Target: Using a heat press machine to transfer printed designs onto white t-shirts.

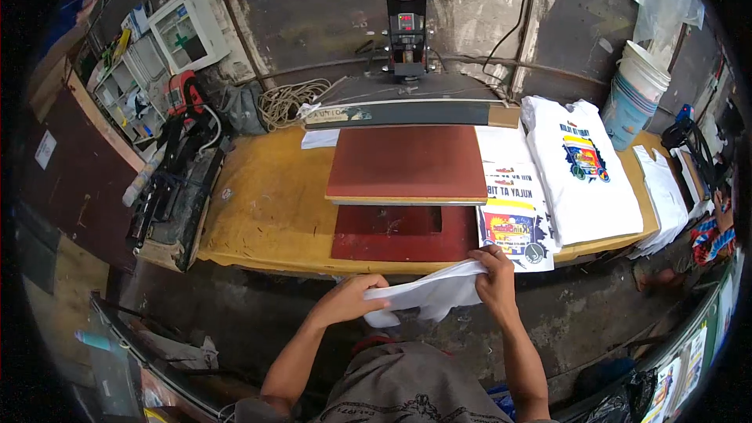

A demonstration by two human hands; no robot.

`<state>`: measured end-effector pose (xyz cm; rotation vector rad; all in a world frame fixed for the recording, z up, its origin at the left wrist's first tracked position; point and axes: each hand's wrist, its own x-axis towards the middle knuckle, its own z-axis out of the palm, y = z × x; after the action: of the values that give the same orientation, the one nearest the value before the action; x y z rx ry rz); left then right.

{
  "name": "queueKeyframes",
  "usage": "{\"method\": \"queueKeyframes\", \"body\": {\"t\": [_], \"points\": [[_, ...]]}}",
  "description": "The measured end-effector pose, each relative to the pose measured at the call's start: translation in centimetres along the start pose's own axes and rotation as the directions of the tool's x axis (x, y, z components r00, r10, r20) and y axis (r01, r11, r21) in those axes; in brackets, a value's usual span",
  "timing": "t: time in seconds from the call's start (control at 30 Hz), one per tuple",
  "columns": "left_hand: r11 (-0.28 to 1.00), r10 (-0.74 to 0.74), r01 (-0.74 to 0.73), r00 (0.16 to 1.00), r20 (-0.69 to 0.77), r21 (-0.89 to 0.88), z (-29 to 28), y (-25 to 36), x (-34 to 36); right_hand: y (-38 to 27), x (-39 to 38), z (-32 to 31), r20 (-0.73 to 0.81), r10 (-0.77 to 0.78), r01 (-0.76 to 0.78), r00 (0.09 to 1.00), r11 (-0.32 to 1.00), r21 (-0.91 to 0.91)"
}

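Observation:
A white cloth [423, 286] is stretched between my left hand [351, 299] and my right hand [492, 282], both closed on its gathered ends, just below the table's front edge. Beyond it stands a heat press, with a reddish upper pad [405, 164] over a darker red lower pad [372, 243]. Right of the press lie printed colourful transfer sheets [513, 231], partly overlapping, and a stack of white shirts [595, 205] with a colourful print on top.
The yellow table [258, 219] carries another machine [176, 196] at the left, coiled rope [286, 102] behind, and stacked buckets [634, 94] at the right. Another person's sleeve [709, 243] shows at the far right. Bench-like surfaces flank me at both lower sides.

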<state>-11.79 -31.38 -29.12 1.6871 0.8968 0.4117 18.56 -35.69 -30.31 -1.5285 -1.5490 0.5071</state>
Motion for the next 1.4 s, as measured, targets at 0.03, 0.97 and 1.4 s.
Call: {"method": "queueKeyframes", "body": {"t": [0.03,0.97,1.4], "points": [[0.98,0.034,-0.028,0.999,-0.028,0.197,-0.6,-0.9,-0.3,0.1,0.0,-0.1,0.003,0.0,0.0,1.0,1.0,0.004],[0.999,-0.022,-0.018,0.537,-0.843,-0.038,-13.4,-10.9,12.8,13.2,14.4,3.0,-0.322,0.266,-0.285,0.909,0.958,-0.012],[0.999,-0.036,0.04,0.543,-0.839,-0.016,-13.9,-11.9,12.8,13.3,14.2,3.3,-0.371,0.177,-0.24,0.912,0.962,-0.131]]}}
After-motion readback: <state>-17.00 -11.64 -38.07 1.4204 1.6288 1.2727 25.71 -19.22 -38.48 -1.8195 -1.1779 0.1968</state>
